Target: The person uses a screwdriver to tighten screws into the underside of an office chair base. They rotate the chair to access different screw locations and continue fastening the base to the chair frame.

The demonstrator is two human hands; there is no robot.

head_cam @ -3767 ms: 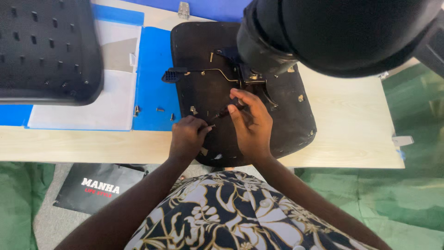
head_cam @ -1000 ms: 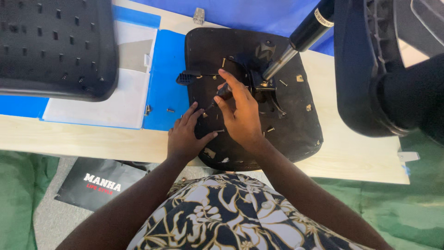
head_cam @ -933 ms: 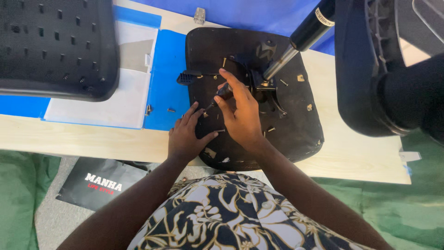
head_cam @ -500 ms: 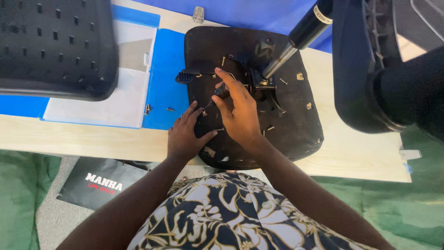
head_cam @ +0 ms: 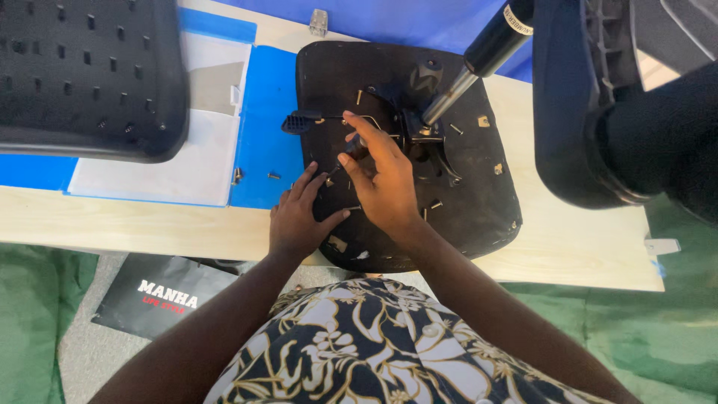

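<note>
Head view: the seat pan (head_cam: 479, 202) lies upside down on the tabletop (head_cam: 576, 247). The left hand (head_cam: 299, 217), fingers spread open, presses its edge. The right hand (head_cam: 381, 176) seems to pinch a small dark tool (head_cam: 353, 148). Loose screws (head_cam: 435, 203) could roll off if the pan shifts.

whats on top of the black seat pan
On the seat pan lie loose screws, a metal mechanism with a lever, and a gas cylinder. Both hands rest there: left hand, right hand, covering whatever sits beneath.
</note>
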